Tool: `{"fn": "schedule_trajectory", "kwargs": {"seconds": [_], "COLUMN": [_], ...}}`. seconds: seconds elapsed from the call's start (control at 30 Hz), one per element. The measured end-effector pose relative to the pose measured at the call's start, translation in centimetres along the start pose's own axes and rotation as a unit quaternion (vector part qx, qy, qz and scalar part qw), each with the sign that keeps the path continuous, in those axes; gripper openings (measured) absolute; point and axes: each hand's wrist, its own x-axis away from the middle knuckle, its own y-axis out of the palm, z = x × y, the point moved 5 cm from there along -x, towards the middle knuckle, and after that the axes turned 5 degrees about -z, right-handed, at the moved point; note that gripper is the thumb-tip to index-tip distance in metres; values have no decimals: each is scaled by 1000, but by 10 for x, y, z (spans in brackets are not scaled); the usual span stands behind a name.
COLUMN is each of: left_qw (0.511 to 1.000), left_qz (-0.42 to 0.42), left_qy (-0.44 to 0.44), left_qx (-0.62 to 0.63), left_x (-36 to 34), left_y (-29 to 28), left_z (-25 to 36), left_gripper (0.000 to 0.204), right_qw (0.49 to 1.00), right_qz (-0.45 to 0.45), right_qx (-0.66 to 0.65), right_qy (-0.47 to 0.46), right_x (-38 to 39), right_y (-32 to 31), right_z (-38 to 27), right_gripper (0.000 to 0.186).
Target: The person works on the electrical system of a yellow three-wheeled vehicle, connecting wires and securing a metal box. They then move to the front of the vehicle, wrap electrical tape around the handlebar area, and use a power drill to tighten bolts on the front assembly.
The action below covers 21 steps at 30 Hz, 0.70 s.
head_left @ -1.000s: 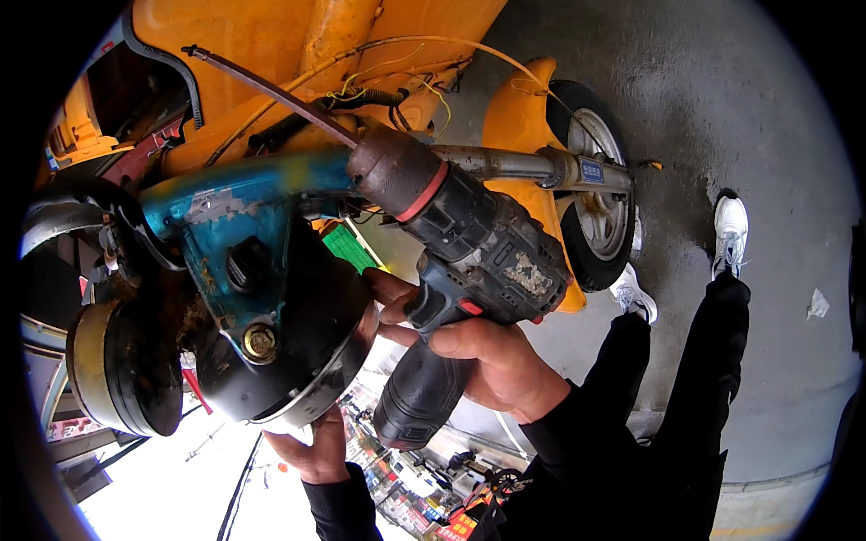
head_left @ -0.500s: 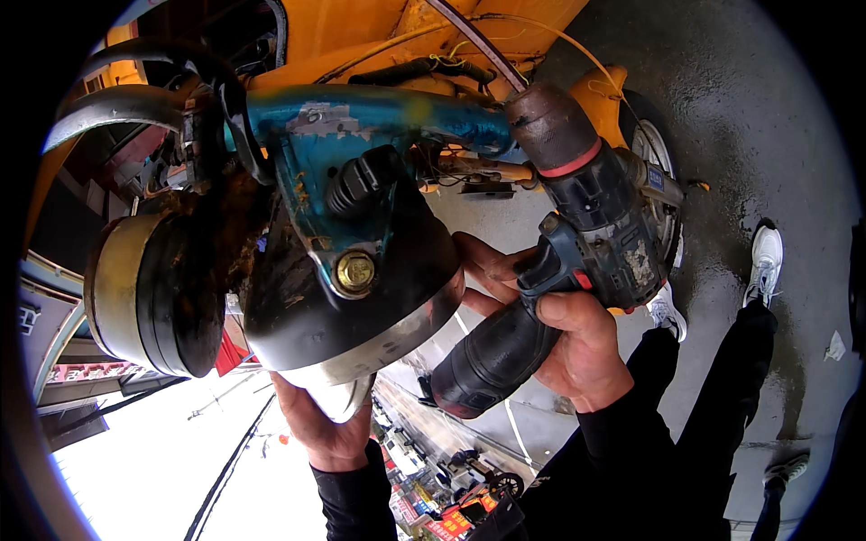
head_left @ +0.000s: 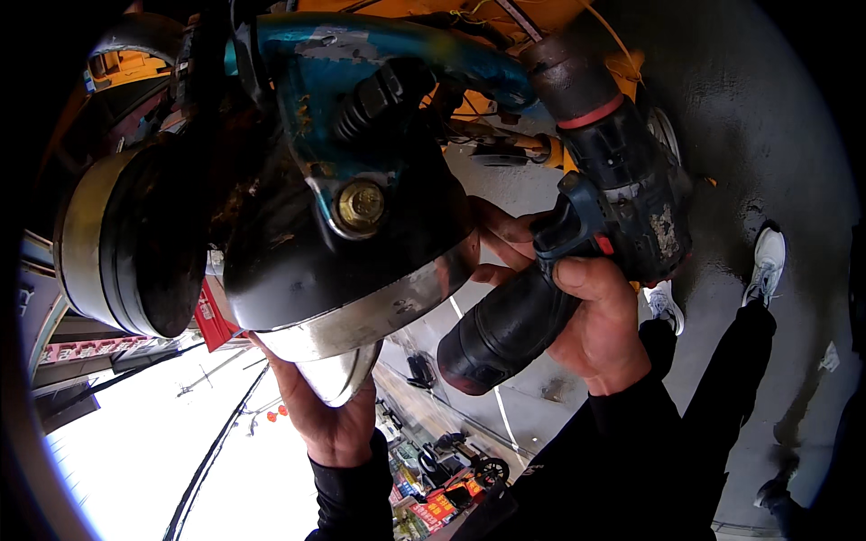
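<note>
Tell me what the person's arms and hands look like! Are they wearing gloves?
No gloves: both hands are bare. The left hand and right hand each come out of a long black sleeve with a snug cuff at the wrist. No watch, rings or markings show.

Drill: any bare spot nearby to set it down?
Bare grey concrete floor right of the drill, down to the white shoes. Crowded left: the right hand grips the drill beside the dark round housing, left hand beneath it.
</note>
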Motion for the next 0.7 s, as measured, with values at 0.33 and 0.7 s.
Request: {"fn": "schedule_trajectory", "kwargs": {"seconds": [0.33, 0.7], "left_qw": [999, 990], "left_qz": [1, -42], "left_qy": [-3, -42], "left_qx": [-34, -125], "left_x": [8, -27], "left_y": [11, -156], "left_z": [3, -25], "left_gripper": [51, 64], "right_qw": [1000, 995], "right_qz": [5, -10], "right_qx": [0, 94], "right_qy": [6, -24], "right_x": [2, 0], "right_y": [9, 26], "right_z": [0, -6], "right_gripper": [51, 48]}}
